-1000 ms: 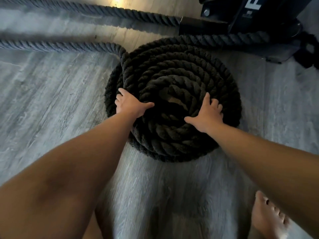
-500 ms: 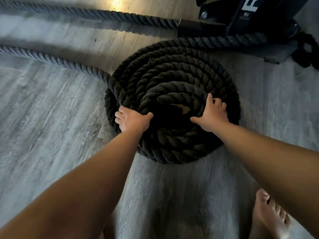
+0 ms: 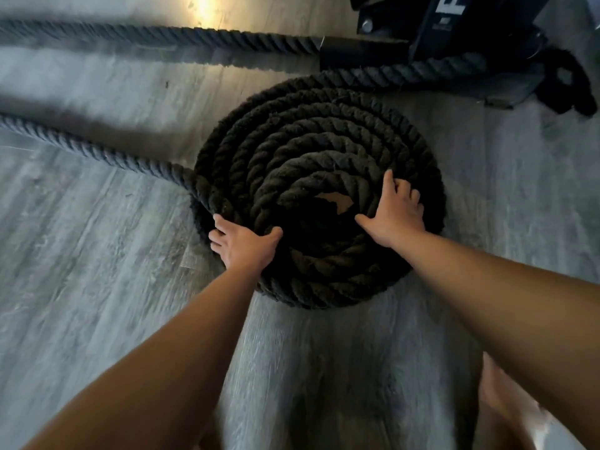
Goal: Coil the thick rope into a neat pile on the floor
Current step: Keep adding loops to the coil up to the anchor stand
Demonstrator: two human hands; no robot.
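Note:
A thick black twisted rope lies wound in a round flat coil [image 3: 311, 151] on the grey wood floor, with a small gap at its centre. A loose length of the rope [image 3: 97, 151] runs off to the left from the coil's left edge. My left hand [image 3: 242, 243] grips the coil's near-left rim, fingers over the outer turn and thumb pressed inward. My right hand [image 3: 394, 211] rests spread on the inner turns at the right, pressing down. Another stretch of rope [image 3: 162, 35] lies along the far floor.
A black metal equipment base [image 3: 454, 30] stands at the back right, with rope [image 3: 422, 71] passing around it and a black strap [image 3: 566, 82] beside it. My bare foot [image 3: 506, 404] is at the lower right. Grey plank floor [image 3: 81, 271] surrounds the coil.
Both hands have turned the coil so the loose length now joins lower on its left side. My left hand slid down along the rim; my right hand shifted slightly toward the right.

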